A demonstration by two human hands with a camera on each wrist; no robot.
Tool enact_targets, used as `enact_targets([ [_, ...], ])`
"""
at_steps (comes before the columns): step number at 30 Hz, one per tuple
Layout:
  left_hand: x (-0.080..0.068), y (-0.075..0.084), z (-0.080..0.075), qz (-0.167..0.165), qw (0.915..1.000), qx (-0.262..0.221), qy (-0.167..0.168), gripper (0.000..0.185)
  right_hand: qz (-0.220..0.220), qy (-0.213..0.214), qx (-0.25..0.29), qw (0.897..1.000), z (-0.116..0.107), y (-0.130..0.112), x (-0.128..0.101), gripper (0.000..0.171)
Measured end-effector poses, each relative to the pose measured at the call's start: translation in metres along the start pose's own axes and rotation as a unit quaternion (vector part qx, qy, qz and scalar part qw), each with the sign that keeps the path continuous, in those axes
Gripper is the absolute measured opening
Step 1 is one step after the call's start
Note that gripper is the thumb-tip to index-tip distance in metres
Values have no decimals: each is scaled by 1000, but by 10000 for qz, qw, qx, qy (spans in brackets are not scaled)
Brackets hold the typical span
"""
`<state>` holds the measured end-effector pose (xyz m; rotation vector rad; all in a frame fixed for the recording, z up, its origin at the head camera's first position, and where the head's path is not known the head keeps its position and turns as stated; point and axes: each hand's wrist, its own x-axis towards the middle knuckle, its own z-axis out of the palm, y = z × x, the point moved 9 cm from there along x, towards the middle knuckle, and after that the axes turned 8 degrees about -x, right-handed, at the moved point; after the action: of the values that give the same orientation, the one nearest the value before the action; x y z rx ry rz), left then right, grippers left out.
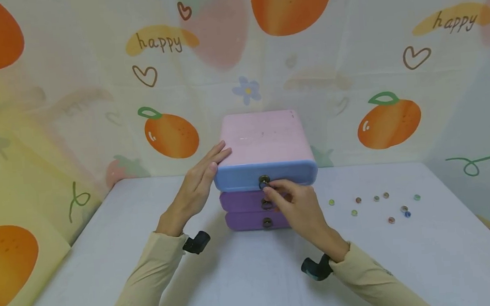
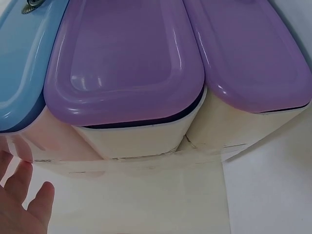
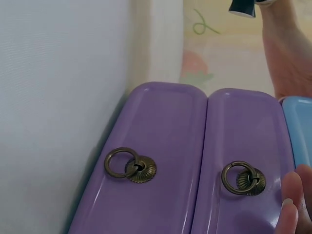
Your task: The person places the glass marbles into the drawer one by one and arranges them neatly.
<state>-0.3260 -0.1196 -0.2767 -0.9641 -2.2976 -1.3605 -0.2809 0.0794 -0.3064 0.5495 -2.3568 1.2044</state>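
Observation:
A small chest of drawers with a pink top (image 1: pixel 265 139) stands on the table, its upper drawer front blue (image 1: pixel 236 178) and the two lower fronts purple (image 1: pixel 242 221). My right hand (image 1: pixel 304 211) pinches the ring pull (image 1: pixel 264 180) on the blue front between thumb and finger. In the right wrist view only fingertips of the right hand (image 3: pixel 292 202) show, beside the blue edge. My left hand (image 1: pixel 195 184) rests on the chest's upper left side with fingers extended. The left wrist view shows the left hand's fingers (image 2: pixel 19 190) touching that pink side.
Several small, round, coloured glass-like pieces (image 1: pixel 376 199) lie scattered on the white table (image 1: pixel 446 252) to the right of the chest. Brass ring pulls (image 3: pixel 239 178) hang on both purple fronts. A fruit-patterned cloth (image 1: pixel 318 93) hangs behind the table.

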Motion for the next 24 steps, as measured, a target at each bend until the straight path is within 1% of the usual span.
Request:
enact_targets([
  [6, 1, 1, 0, 49, 10000, 43, -29, 45, -34, -25, -12, 10000, 0, 1, 1, 20],
  [11, 0, 0, -1, -12, 10000, 7, -95, 45, -101, 41, 34, 9999, -1, -1, 0, 17],
  [19, 0, 1, -2, -21, 9998, -108, -162, 44, -179, 51, 242, 9995, 0, -3, -5, 15],
  [24, 1, 0, -2, -28, 9995, -237, -223, 44, -61, -17, 436, 9990, -1, -3, -8, 14],
])
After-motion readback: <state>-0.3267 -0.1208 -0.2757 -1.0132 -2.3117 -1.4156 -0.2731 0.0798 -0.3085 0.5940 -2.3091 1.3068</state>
